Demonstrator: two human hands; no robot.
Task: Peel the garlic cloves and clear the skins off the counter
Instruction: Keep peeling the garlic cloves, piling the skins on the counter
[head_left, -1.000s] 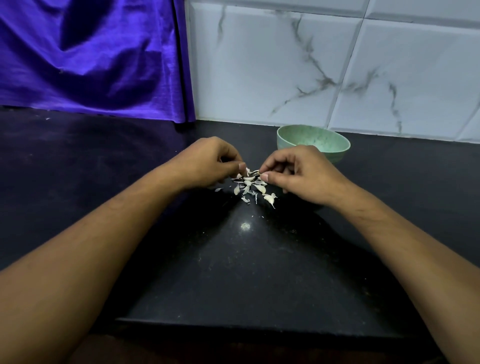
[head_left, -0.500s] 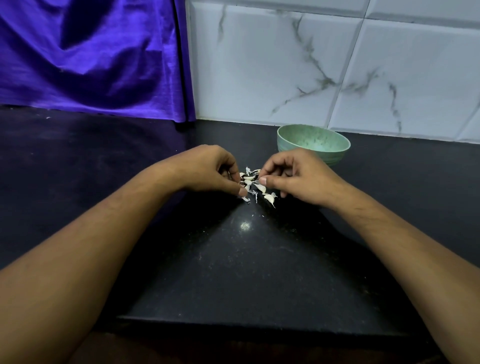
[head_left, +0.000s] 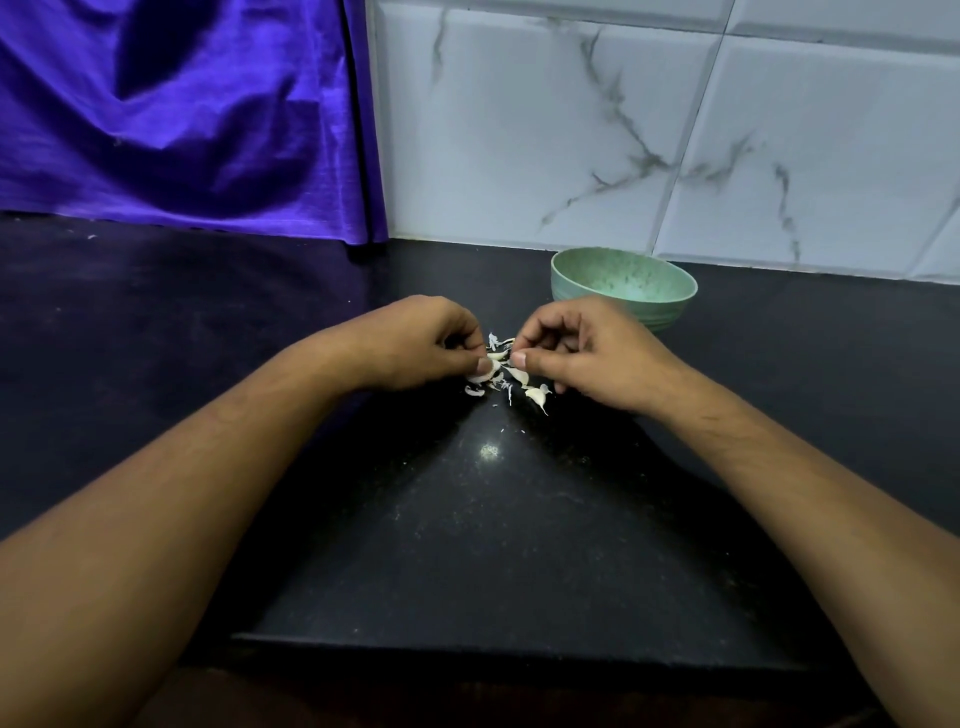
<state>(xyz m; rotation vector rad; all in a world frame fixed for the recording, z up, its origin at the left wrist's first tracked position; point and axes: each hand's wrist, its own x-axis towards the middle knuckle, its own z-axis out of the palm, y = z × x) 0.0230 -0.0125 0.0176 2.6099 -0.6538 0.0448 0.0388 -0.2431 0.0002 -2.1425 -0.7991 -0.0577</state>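
Observation:
A small heap of pale garlic cloves and loose white skins (head_left: 511, 382) lies on the black counter (head_left: 467, 545), between my two hands. My left hand (head_left: 421, 343) has its fingers curled, and its thumb and fingertips pinch a white piece of garlic (head_left: 491, 370) at the heap's left side. My right hand (head_left: 587, 353) is curled over the heap's right side, thumb tip against the pieces near a garlic clove (head_left: 518, 375). What its fingers hold is partly hidden. One garlic clove with a tail (head_left: 536, 396) lies at the near right of the heap.
A speckled green bowl (head_left: 623, 283) stands just behind my right hand, near the marble-patterned tiled wall (head_left: 675, 130). A purple cloth (head_left: 171, 114) hangs at the back left. The counter's front edge runs below my forearms.
My left hand slid toward me and slightly right, its thumb now on a piece at the heap's left. My right hand stayed in place at the heap.

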